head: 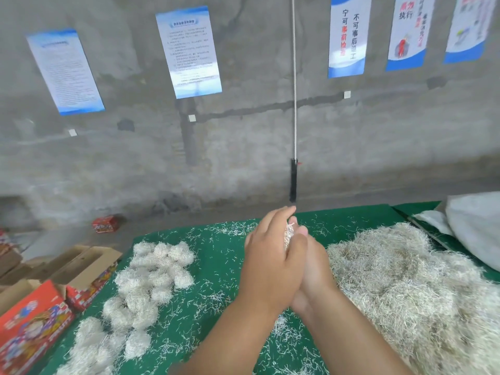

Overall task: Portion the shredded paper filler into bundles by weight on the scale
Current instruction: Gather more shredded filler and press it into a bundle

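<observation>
Green table: left hand and right hand press a wad between flat palms; light, springy, sheds strands, so cup it whole.

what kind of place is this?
Probably a small packing workshop: bare concrete wall hung with printed notice posters, a green-covered table holding a loose shredded paper pile and balled bundles, with printed cartons alongside.
</observation>
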The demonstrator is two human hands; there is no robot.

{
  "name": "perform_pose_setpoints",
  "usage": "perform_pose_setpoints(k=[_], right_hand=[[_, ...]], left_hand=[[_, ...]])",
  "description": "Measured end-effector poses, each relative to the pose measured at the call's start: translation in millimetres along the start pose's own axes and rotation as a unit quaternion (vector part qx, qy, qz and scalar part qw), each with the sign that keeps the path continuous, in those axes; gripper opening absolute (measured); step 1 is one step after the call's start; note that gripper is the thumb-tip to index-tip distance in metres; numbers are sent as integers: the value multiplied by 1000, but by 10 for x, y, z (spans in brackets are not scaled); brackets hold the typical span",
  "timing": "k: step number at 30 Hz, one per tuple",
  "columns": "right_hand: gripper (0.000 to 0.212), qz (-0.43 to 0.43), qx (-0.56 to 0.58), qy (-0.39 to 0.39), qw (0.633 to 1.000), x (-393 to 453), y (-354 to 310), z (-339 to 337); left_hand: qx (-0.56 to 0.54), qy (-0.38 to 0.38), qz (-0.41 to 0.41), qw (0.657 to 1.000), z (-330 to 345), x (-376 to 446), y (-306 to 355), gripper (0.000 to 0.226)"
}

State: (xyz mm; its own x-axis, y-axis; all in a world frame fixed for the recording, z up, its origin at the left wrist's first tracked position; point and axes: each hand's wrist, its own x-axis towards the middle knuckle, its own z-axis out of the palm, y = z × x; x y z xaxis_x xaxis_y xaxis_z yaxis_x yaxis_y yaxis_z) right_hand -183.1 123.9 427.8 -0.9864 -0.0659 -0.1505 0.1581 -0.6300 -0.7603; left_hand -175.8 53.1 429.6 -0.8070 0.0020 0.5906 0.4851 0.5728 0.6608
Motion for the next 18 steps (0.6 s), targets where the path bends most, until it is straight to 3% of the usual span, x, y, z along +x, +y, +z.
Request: perform_pose_setpoints(k=[4,7,12,15,18], right_hand=[[37,-30,7,-14,999,115,-151,-59],[32,-7,42,-31,999,136,-314,-46],[57,65,90,-84,990,172,-369,-27],[62,67,68,-109,989,152,-332,-33],[66,61,35,-98,993,141,-282,-124]], left_hand=[[-16,2,52,998,45,-67,73,44],[-25,0,67,997,49,-25,98,42],[19,85,46,995,79,178,109,23],[28,116,47,992,109,278,61,28],[-52,141,-39,988,136,352,-52,24]])
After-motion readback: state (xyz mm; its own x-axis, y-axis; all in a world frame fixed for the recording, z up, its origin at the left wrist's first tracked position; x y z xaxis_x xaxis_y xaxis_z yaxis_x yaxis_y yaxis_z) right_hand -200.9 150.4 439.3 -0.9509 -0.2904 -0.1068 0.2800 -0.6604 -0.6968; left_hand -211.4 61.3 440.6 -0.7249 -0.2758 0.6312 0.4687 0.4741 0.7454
